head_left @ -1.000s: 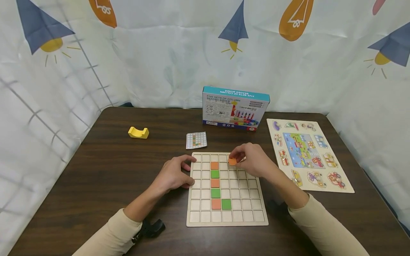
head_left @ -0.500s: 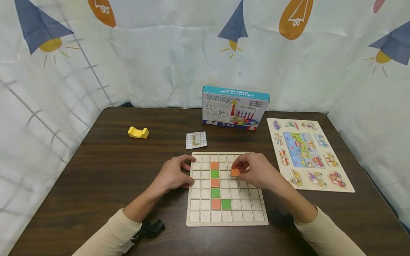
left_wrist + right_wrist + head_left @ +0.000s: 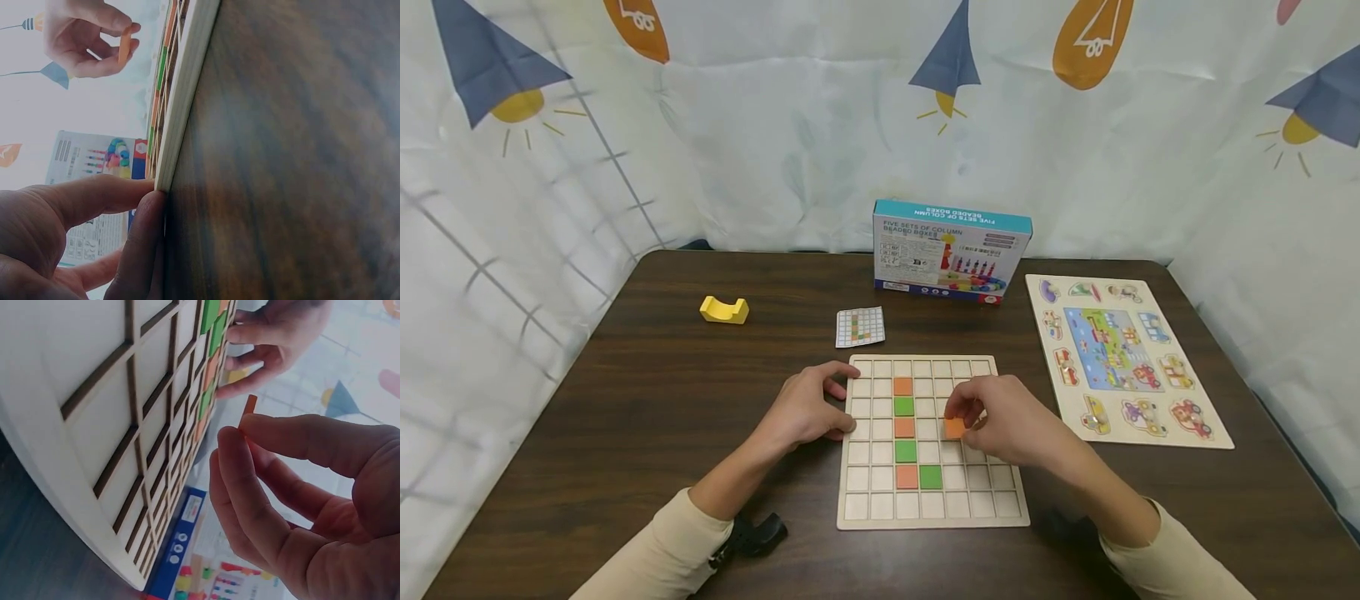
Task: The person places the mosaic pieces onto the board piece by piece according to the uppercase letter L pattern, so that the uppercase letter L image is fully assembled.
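Observation:
In the head view, a square wooden grid board (image 3: 932, 524) lies on the table. Orange and green square tiles fill a column in it, with one more green tile (image 3: 931, 477) right of the lowest orange tile (image 3: 907, 477). The left hand (image 3: 805, 408) touches the board's left edge, thumb and a finger spread along it; the left wrist view shows the fingertips (image 3: 147, 206) against the rim. Over the board's right half, the right hand (image 3: 1011, 421) pinches an orange tile (image 3: 954, 428) between thumb and fingers. In the right wrist view this tile (image 3: 249, 406) is held edge-on, above the grid.
Behind the board lies a small card (image 3: 860, 327) printed with a coloured grid. A box (image 3: 951, 250) stands at the table's back, and a wooden picture puzzle (image 3: 1131, 367) lies at the right. Farther left is a yellow curved block (image 3: 724, 311).
The right hand has moved nearer the person, from the board's far right edge to above its middle rows, still pinching the orange tile. The left hand has stayed at the left edge.

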`<state>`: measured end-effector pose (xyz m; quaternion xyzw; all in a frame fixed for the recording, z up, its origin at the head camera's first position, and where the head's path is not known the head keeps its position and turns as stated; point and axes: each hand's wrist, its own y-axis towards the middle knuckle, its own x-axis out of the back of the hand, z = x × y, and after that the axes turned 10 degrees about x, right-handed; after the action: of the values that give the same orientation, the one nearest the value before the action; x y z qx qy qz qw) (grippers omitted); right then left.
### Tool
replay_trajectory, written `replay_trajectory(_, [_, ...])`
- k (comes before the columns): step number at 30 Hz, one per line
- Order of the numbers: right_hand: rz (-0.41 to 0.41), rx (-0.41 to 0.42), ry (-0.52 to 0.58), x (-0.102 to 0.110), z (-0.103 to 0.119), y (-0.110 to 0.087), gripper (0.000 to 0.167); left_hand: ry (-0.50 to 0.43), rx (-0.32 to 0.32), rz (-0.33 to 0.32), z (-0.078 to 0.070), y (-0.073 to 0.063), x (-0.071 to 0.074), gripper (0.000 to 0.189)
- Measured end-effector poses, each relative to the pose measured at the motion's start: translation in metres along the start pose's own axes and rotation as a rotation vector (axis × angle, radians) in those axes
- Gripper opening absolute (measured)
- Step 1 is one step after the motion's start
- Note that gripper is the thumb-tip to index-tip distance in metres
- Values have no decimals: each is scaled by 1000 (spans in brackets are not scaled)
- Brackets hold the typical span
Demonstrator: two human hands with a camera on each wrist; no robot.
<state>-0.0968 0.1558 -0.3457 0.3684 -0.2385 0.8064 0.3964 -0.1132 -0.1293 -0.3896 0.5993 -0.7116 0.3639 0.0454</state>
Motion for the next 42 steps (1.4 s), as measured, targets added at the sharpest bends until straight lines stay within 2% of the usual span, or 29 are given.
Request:
replay_trajectory(22, [161,105,28,-9,2,-10,27,5,2,5,0,2,1,69])
replay_trajectory(31, [175,135,20,-18,2,-12,30,5,-3,16,-1,0,1,69])
replay_trajectory(42, [151,170,-37,-23,4,-12,32,8,-3,7,0,-1,2,69])
